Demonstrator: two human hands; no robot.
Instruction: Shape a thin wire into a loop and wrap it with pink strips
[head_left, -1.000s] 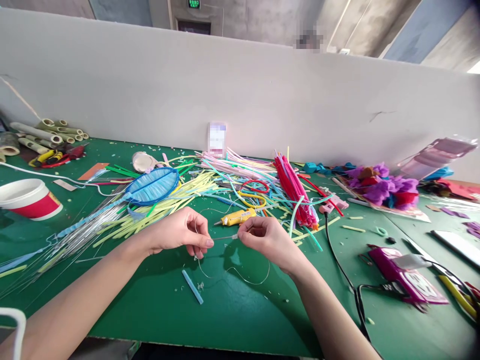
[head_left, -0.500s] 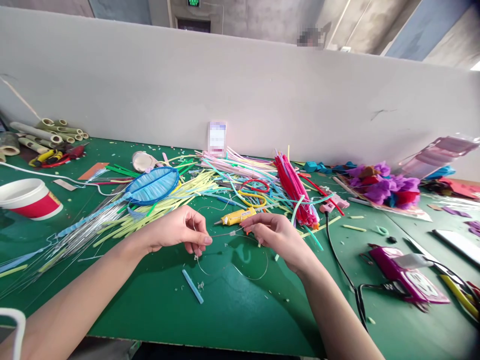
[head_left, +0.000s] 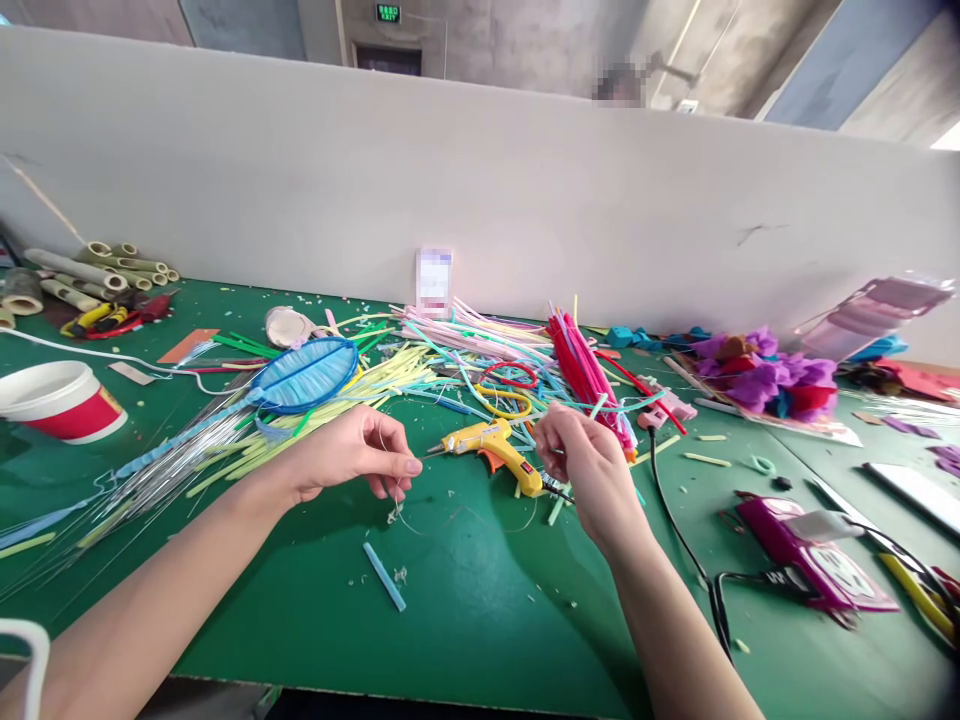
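My left hand (head_left: 382, 455) is closed in a pinch on a thin wire (head_left: 442, 533), which hangs in a faint loose curve below the fingers and runs to the right. A small clear bit clings to the wire just under the fingertips. My right hand (head_left: 574, 455) is held with curled fingers, apart from the left; what lies in its grip is hidden. Between the hands, a yellow glue gun (head_left: 480, 437) with an orange trigger lies on the green table (head_left: 450, 630), its nozzle towards my left hand. A short light-blue stick (head_left: 384, 577) lies in front.
Behind are a blue wrapped oval frame (head_left: 306, 375), yellow-green stems (head_left: 390, 375) and a red-pink bundle (head_left: 589, 375). At left stand a paper cup (head_left: 64, 400) and bamboo pieces (head_left: 90, 268). A purple power strip (head_left: 817, 550) with black cable, and purple flowers (head_left: 765, 375), lie right.
My right hand has moved right and slightly up, away from my left hand, and its fingers have curled in. More of the glue gun shows. My left hand has stayed nearly still.
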